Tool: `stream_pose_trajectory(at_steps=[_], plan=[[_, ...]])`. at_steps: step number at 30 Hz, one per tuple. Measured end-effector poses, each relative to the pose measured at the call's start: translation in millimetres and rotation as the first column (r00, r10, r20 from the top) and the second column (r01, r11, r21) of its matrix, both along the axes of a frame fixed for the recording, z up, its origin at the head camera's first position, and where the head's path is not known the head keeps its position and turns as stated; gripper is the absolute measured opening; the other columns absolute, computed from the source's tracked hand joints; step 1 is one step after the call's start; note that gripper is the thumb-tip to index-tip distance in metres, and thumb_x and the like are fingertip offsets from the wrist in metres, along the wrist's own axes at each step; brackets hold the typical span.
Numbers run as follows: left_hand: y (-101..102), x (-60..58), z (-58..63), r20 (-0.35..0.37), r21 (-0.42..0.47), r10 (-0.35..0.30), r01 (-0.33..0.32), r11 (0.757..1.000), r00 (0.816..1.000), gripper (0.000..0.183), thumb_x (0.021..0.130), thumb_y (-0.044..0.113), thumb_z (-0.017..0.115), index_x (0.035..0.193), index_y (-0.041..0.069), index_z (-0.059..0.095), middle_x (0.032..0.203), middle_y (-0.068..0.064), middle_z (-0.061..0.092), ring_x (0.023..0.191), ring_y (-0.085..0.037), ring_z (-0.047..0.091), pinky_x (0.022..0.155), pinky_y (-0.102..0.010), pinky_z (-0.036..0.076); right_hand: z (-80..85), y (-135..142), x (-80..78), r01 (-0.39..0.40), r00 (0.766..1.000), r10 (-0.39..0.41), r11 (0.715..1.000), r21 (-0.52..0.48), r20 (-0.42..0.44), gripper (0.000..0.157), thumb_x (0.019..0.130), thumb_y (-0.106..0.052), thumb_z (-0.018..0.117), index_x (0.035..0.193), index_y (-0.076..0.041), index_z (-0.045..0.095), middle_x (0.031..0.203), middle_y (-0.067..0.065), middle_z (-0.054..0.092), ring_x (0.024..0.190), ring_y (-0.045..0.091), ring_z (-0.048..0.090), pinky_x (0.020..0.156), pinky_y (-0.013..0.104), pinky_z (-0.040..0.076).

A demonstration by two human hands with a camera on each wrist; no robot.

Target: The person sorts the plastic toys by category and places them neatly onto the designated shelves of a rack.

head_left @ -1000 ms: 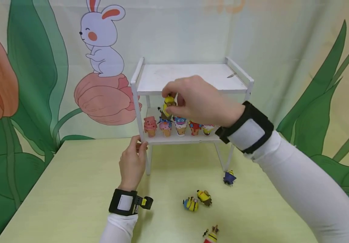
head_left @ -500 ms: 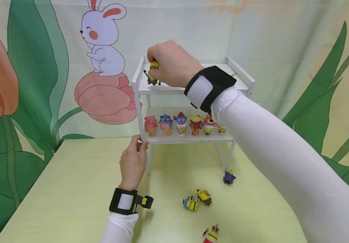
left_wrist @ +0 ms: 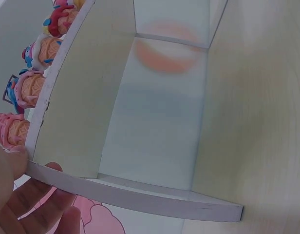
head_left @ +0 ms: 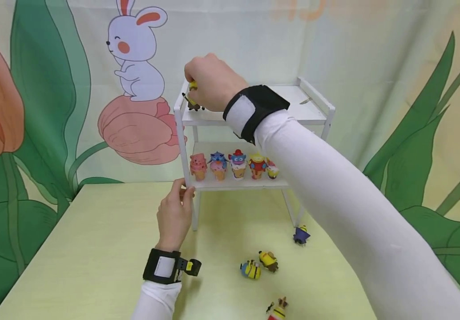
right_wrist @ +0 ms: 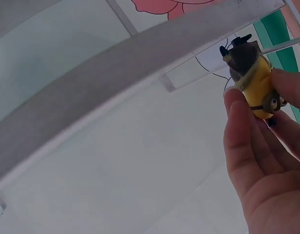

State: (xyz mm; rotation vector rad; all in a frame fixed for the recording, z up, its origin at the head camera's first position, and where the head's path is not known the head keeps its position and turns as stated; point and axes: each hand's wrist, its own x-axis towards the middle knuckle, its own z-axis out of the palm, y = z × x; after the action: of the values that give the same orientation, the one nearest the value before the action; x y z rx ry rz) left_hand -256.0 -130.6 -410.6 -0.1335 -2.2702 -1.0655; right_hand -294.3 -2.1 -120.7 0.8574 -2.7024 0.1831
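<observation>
My right hand (head_left: 214,84) pinches a yellow minion figurine (right_wrist: 259,80) between thumb and fingers, at the left end of the white shelf's top board (head_left: 278,100). The figurine has goggles and a dark brown lower body; in the head view the fingers cover much of it. Its feet are close to the board. My left hand (head_left: 174,215) holds the left front leg (left_wrist: 140,195) of the two-tier shelf at lower-board height, thumb on one side and fingertips on the other. On the lower board stands a row of ice-cream-cone figurines, a pink one (head_left: 198,166) leftmost.
Several minion figurines lie on the pale table (head_left: 94,249): a blue-and-yellow one (head_left: 251,270), a yellow-and-brown one (head_left: 268,261), a purple-caped one (head_left: 301,235) and a crowned one (head_left: 279,311) at the front edge of view. A printed curtain (head_left: 254,40) hangs behind.
My right hand has lifted the minion figurine from in front of the lower board up to the top board, then shifted it left toward the side rail. My left hand stays on the leg.
</observation>
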Motion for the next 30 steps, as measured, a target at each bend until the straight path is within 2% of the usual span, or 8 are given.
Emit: stream_pose_trajectory(at_steps=[5,11,18,30], plan=[[1.2,0.2,-1.0,-0.003,-0.002,-0.003,0.003,1.000,1.000,0.026,0.102,0.025,0.054,0.122,0.009,0.057,0.086,-0.009,0.069,0.064,-0.023,0.060,0.050,-0.033,0.040,-3.4,-4.7,-2.8,0.003,1.000,-0.003,1.000,0.017,-0.010,0.022,0.098,-0.014,0.057,0.116,-0.005,0.065,0.107,0.007,0.065,0.086,0.017,0.055,0.077,0.024,0.044],[2.0,0.1,-4.3,0.002,0.002,-0.002,0.002,1.000,1.000,0.027,0.102,0.026,0.054,0.123,0.009,0.057,0.088,-0.009,0.069,0.069,-0.024,0.063,0.052,-0.034,0.042,-6.1,-5.1,-4.3,-0.007,1.000,0.008,0.998,0.055,-0.019,0.024,0.098,-0.012,0.056,0.119,-0.005,0.065,0.111,0.008,0.066,0.090,0.016,0.057,0.082,0.025,0.045],[3.0,0.2,-2.6,0.006,0.002,-0.003,0.003,1.000,1.000,0.027,0.102,0.026,0.054,0.123,0.010,0.057,0.089,-0.009,0.069,0.071,-0.024,0.064,0.051,-0.034,0.042,-4.7,-5.7,-2.8,0.006,0.999,-0.003,0.997,0.075,-0.036,0.024,0.097,-0.010,0.055,0.118,-0.005,0.066,0.112,0.008,0.066,0.094,0.016,0.058,0.085,0.025,0.046],[-0.1,0.3,-0.1,0.009,0.000,0.002,-0.002,1.000,1.000,0.025,0.102,0.024,0.055,0.122,0.009,0.057,0.088,-0.009,0.069,0.070,-0.025,0.064,0.051,-0.034,0.042,-3.9,-10.5,-3.3,0.028,0.999,-0.026,0.999,0.039,-0.028,0.024,0.096,-0.007,0.056,0.117,-0.004,0.066,0.113,0.010,0.066,0.093,0.017,0.058,0.086,0.028,0.046]])
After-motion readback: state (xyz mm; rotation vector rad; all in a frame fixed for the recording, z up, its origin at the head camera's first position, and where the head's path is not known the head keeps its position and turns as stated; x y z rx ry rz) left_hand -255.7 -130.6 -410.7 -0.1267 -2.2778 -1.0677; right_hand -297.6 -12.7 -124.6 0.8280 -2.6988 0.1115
